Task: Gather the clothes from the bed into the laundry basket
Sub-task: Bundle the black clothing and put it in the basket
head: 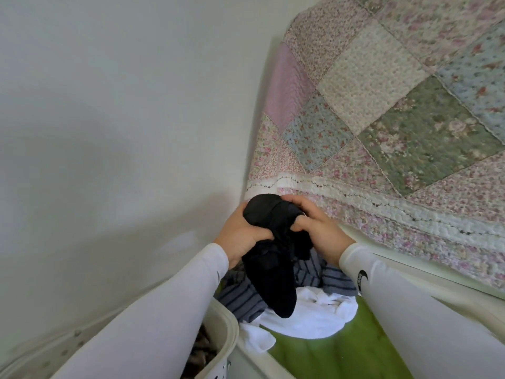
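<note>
A black garment (270, 242) is bunched between both hands, left hand (243, 233) and right hand (317, 231), fingers clamped on it, held above striped (240, 296) and white (308, 313) clothes still on the bed's green sheet (341, 348). The basket (218, 332) at lower left already holds some fabric; several pieces remain.

Basket (226, 332): only a corner of the rim shows; the rest is cut off by the bottom edge and covered by the left sleeve (153, 318). Its contents are dark and unclear. Striped cloth (237, 296) and white cloth (308, 315) lie partly under the black garment (273, 258). Quilt (382, 110) runs off the top and right edges. Both palms are hidden by the garment.
</note>
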{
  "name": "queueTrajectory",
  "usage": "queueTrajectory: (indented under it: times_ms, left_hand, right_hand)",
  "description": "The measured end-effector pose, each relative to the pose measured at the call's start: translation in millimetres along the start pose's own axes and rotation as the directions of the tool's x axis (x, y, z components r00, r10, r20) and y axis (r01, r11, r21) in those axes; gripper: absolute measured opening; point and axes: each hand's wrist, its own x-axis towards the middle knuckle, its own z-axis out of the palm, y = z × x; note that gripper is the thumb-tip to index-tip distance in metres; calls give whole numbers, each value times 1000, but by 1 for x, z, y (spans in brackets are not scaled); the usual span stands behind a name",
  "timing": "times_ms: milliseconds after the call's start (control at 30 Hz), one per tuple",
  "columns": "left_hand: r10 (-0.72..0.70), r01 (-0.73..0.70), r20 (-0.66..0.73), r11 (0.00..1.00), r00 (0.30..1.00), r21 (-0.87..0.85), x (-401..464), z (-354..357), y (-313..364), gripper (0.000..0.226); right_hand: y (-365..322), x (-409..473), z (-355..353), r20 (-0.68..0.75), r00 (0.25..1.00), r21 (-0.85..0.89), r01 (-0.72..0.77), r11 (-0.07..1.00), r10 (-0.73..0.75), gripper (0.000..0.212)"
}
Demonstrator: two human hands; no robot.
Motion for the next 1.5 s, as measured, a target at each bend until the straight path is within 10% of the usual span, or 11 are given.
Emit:
queueTrajectory:
  times_ms: [200,533,867,1100,1233,1500]
  left_hand:
    - [-59,64,-90,996,994,53,-29,-69,16,78]
    - [-134,158,-169,978,976,135,-119,-175,-7,68]
    - [-389,425,-184,874,903,236,-191,-234,-69,54]
    - [-699,692,-241,481,673,538,-211,-244,-111,84]
    - [-753,620,-194,335,629,709,-207,-241,-113,82]
    - [-858,343,-133,53,496,938,-203,-225,-115,48]
  right_hand:
    - [-4,14,62,-110,994,-108,-37,994,25,70]
    - [35,11,219,274,936,356,-313,880,222,86]
    - [85,-21,307,369,784,11,-540,841,499,101]
    - [124,-39,316,284,714,-254,-588,768,640,77]
    - [133,-49,323,410,533,-324,-674,664,740,73]
    - [133,-56,340,477,485,-613,-414,673,733,84]
